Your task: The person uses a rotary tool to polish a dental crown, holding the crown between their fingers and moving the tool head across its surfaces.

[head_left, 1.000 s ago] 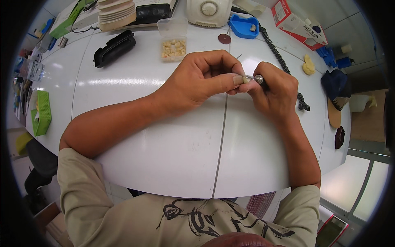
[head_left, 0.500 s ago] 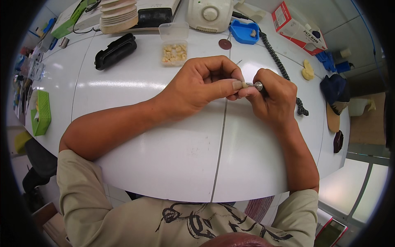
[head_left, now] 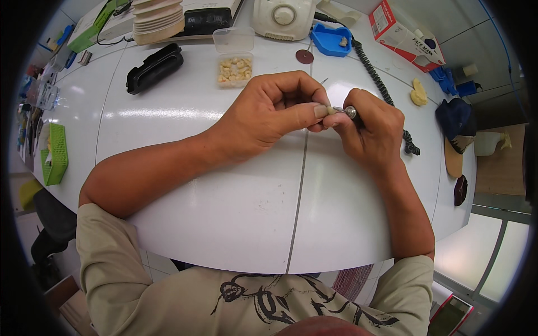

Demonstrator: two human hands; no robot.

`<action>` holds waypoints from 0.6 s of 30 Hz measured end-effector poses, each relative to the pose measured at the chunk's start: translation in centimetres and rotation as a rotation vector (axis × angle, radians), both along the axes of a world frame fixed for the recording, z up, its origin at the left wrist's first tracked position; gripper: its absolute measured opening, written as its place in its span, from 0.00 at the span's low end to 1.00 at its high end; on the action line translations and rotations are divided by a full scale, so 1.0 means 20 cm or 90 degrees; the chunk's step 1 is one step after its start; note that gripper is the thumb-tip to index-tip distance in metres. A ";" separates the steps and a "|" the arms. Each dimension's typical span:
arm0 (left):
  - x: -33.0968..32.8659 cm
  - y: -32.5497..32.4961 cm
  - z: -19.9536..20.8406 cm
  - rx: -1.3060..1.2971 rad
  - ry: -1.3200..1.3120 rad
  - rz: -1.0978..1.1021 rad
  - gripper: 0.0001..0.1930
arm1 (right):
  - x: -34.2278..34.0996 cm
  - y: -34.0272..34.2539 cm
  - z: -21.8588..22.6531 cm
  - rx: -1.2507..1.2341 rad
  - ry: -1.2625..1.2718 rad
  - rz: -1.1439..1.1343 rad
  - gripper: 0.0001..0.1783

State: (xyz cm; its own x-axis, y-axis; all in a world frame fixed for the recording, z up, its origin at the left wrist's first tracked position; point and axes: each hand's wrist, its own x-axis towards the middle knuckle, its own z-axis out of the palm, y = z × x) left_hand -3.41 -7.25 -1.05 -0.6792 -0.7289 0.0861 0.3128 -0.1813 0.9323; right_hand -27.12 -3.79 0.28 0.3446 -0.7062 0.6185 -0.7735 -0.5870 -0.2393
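1. Piece: small and pale, located between the two hands, at the fingertips of the left hand and just left of the right hand.
2. Left hand: thumb and fingers pinched narrow on the piece. The thumb lies on the near side; the index finger arches over from the far side. The fingers cover part of the piece.
3. Right hand: closed around a tool with a round metal end. The thin tip of the tool points left, toward the piece. Contact between tip and piece cannot be told at this size.
4. Right thumb: extended toward the left fingertips, just on the near side of the piece.
5. Rod: thin, visible just beyond the left fingers. Whether it is held or lies on the table cannot be told.
6. Table: white, beneath both hands.
7. Box: clear, lid raised, filled with small pale pieces; beyond the left hand.
8. Case: black, farther left of the box, beyond the left forearm.
9. Disc: dark red, flat, beyond the gap between the hands.
10. Tray: blue, beyond the disc and slightly right of it.
11. Cord: black, coiled, running beyond the right hand.
12. Lump: yellow, right of the right hand.
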 end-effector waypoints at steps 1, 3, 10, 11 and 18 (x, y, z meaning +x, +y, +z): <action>0.00 0.00 0.00 0.000 0.000 0.000 0.09 | 0.00 0.00 0.00 0.003 0.000 0.000 0.32; 0.00 0.00 0.00 -0.008 -0.004 0.002 0.09 | 0.00 0.00 0.00 0.006 0.000 -0.001 0.32; 0.00 0.00 -0.01 -0.011 0.015 0.000 0.09 | 0.02 0.02 0.02 0.015 0.009 -0.022 0.31; 0.00 0.00 -0.01 -0.013 0.013 0.002 0.09 | 0.01 0.02 0.02 0.020 0.012 -0.025 0.31; 0.00 0.00 -0.01 -0.013 0.002 0.005 0.09 | 0.02 0.01 0.01 0.019 0.008 -0.026 0.31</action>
State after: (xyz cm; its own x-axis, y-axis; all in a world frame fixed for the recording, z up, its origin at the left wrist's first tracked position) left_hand -3.39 -7.23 -1.16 -0.6727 -0.7327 0.1032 0.3174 -0.1597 0.9347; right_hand -26.77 -3.57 0.53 0.3231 -0.7382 0.5922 -0.7999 -0.5474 -0.2460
